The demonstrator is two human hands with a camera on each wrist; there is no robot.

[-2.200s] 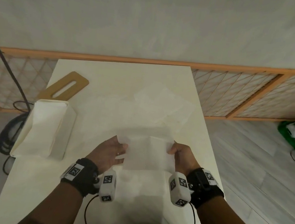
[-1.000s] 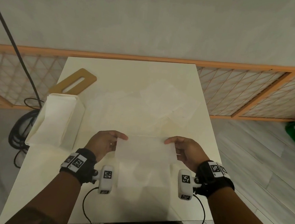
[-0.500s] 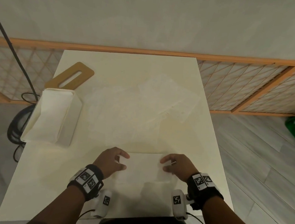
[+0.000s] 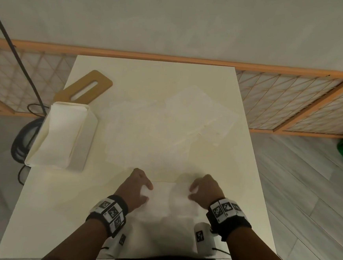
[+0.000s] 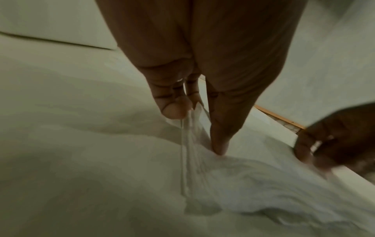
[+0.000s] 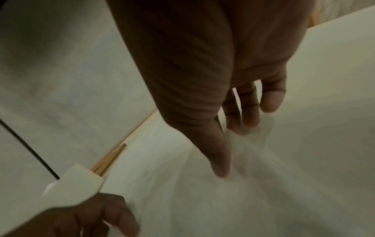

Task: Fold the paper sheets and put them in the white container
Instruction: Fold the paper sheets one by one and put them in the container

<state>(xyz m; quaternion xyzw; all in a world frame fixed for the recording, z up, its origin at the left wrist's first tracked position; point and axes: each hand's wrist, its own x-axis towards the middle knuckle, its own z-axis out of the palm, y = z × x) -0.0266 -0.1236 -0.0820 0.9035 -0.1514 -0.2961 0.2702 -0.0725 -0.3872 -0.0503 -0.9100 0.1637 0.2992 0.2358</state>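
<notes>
Now | left hand (image 4: 135,188) pinches the folded paper sheet (image 4: 169,201) at its left edge | right hand (image 4: 204,191) – blurry, looks like it pinches the right edge | sheet lies on the table (image 4: 57,213) – near side | white container (image 4: 63,135) sits far left

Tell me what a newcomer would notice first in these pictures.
Two hands, the left hand and the right hand, pinch the far corners of a folded paper sheet at the table's near edge. Left of them stands the white container, with loose sheets spread mid-table.
</notes>
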